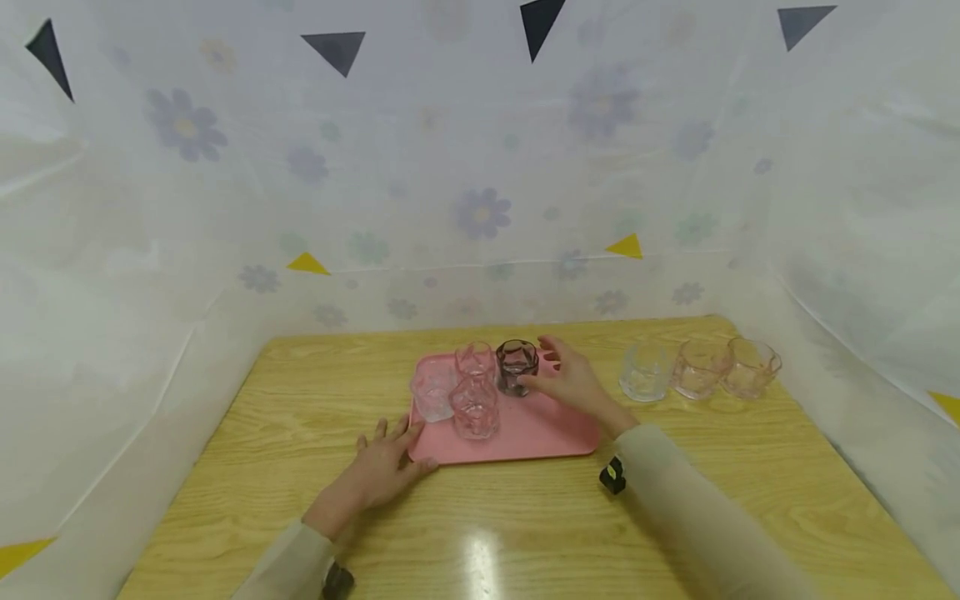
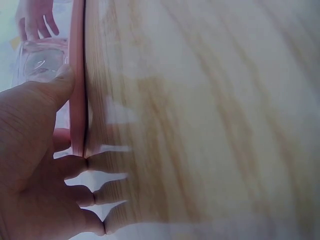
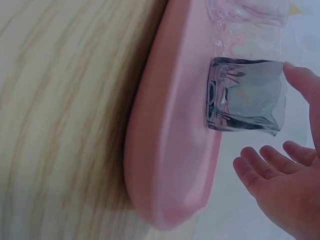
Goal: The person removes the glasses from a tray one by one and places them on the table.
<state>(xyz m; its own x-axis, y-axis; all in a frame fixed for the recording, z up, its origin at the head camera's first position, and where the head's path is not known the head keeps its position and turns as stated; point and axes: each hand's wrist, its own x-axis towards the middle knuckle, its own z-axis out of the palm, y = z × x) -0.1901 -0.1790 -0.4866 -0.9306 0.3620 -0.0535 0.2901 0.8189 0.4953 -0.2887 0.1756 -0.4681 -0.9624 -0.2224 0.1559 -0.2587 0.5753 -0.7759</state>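
Note:
On the pink tray (image 1: 543,437) stands a dark grey glass (image 1: 517,367), upright at the back. My right hand (image 1: 573,387) is beside it with fingers spread; in the right wrist view the thumb is by the rim of the grey glass (image 3: 247,95), while the other fingers stay apart from it. My left hand (image 1: 384,468) rests at the tray's front left corner, its thumb touching the front edge and its fingers by the left side. A clear glass (image 1: 432,398) and two pink-looking see-through glasses, one behind (image 1: 474,360) and one in front (image 1: 476,412), share the tray's left half.
To the right of the tray, a clear glass (image 1: 643,375) and two faintly pink or amber glasses (image 1: 697,371) stand in a row on the wooden table (image 1: 480,517). White sheeting (image 1: 420,167) with flower prints encloses the back and sides.

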